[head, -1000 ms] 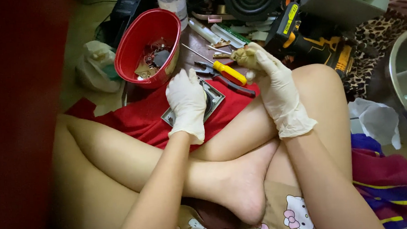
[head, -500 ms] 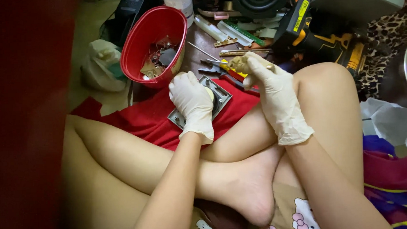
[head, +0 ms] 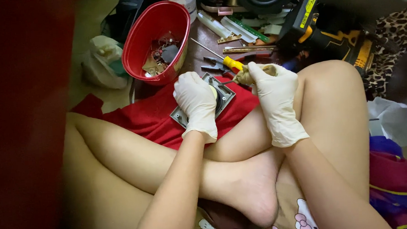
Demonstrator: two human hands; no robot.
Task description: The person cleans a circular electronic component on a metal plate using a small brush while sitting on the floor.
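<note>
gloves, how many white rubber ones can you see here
2. One white rubber glove is on the left hand, pressing on the square grey metal plate; the other is on the right hand, gripping a tool against that plate. None lie loose in view.

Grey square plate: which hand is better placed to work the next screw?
Right hand, probably: it holds the screwdriver, tip at the grey square plate. Left hand lies flat on the plate, steadying it.
</note>
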